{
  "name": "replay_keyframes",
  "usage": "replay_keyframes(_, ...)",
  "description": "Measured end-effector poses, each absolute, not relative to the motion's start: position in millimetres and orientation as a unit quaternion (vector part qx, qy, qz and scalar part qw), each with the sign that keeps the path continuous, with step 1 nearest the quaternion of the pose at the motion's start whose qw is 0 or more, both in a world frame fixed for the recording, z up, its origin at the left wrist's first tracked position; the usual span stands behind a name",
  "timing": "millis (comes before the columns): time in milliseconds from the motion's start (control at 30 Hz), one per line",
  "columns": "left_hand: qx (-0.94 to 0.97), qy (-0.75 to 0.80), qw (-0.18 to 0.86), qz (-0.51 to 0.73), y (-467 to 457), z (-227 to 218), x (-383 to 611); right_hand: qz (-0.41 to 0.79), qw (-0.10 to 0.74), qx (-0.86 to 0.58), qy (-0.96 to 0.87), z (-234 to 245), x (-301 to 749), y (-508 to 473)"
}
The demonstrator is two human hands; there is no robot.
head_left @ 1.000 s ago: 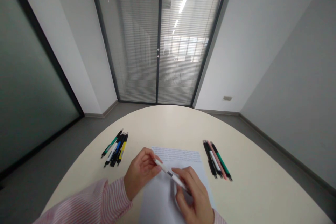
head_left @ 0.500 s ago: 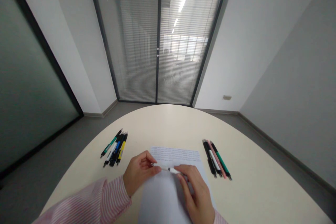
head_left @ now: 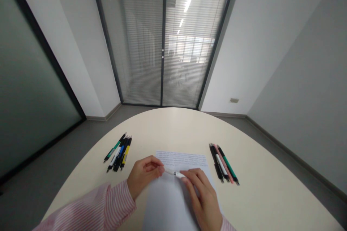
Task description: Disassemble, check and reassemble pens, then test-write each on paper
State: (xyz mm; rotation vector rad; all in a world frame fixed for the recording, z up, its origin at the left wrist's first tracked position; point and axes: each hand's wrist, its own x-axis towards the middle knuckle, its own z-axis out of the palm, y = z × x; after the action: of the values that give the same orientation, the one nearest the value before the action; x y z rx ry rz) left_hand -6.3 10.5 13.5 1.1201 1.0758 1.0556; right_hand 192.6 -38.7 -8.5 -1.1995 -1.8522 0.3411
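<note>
My right hand [head_left: 204, 196] grips a white pen barrel [head_left: 179, 175] over the sheet of paper [head_left: 170, 202]. From the barrel's left end a thin pale pen refill [head_left: 169, 171] sticks out. My left hand [head_left: 146, 173] pinches the refill's far end between thumb and fingers. The refill and barrel lie nearly in one line between my hands; whether the refill's inner end is seated in the barrel, I cannot tell. Lines of handwriting or print run across the top of the paper, and its lower part looks blank.
A pile of several pens [head_left: 118, 154] with green, white, blue and yellow parts lies on the left of the round cream table [head_left: 176, 126]. Several more pens [head_left: 222, 164], black, white, pink and green, lie on the right. Beyond stands a glass partition with blinds [head_left: 143, 43].
The fingers of my left hand have shifted slightly and closed more tightly at the refill's end. The right hand and the barrel have barely moved.
</note>
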Motion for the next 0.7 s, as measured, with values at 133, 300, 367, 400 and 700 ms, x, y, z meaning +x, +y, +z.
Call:
replay_keyframes(133, 0.485, 0.465, 0.579, 0.462, 11.8, 11.8, -6.9, 0.141, 0.463, -0.490, -0.725, -8.5, 190.7, -37.8)
replay_keyframes(300, 0.483, 0.470, 0.578, 0.461, 12.4, 7.7, -7.8, 0.174, 0.447, -0.500, -0.721, -6.4, 190.7, -36.9)
replay_keyframes(367, 0.482, 0.471, 0.579, 0.459, 12.7, 6.4, -7.8, 0.172, 0.459, -0.504, -0.711, -7.6, 191.0, -36.3)
replay_keyframes(400, 0.481, 0.471, 0.580, 0.458, 12.8, 6.0, -7.7, 0.169, 0.468, -0.505, -0.705, -8.4, 191.0, -36.1)
replay_keyframes(700, 0.476, 0.474, 0.584, 0.455, 13.7, 5.9, -8.3, 0.184, 0.460, -0.536, -0.684, -8.3, 190.3, -35.6)
